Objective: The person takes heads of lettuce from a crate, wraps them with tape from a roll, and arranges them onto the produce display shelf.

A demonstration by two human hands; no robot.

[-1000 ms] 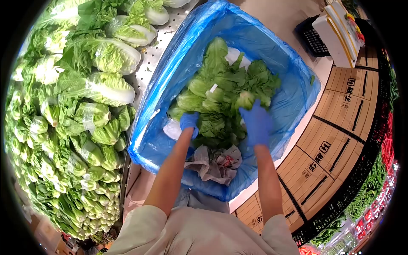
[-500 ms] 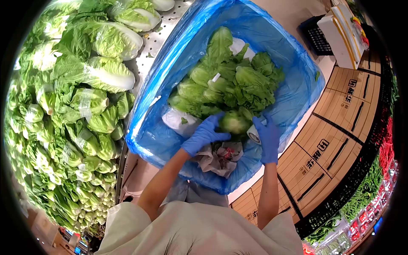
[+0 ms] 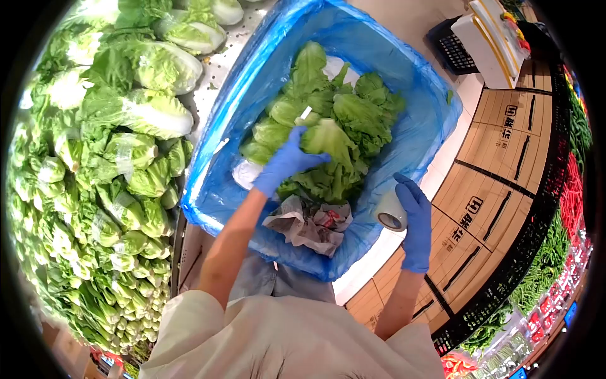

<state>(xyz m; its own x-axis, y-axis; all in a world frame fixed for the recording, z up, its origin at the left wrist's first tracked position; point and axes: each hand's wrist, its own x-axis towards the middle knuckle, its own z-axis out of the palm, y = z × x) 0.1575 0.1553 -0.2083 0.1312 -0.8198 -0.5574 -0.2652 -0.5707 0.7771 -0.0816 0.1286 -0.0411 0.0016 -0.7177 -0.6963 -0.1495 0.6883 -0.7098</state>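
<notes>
My left hand (image 3: pixel 291 162), in a blue glove, curves its thumb and fingers around the left side of a leafy green lettuce head (image 3: pixel 331 155). That lettuce lies on top of other lettuces (image 3: pixel 363 114) inside a large container lined with a blue plastic bag (image 3: pixel 410 69). On the right, my gloved right hand (image 3: pixel 415 218) grips a wide roll of tape (image 3: pixel 390 211) over the container's near right edge. Crumpled paper (image 3: pixel 303 227) with red markings sits in the near part of the liner, below the lettuce.
Wrapped cabbages and leafy greens (image 3: pixel 126 158) fill a display on the left. Brown cardboard boxes (image 3: pixel 473 221) line the right, with green and red peppers (image 3: pixel 571 177) behind. A black crate (image 3: pixel 451 47) and white foam box (image 3: pixel 489 44) stand at the upper right.
My right hand has drawn away from the lettuce to the right, carrying the tape roll. The lettuce head has turned, showing more leaves, and my left hand has moved farther up along it.
</notes>
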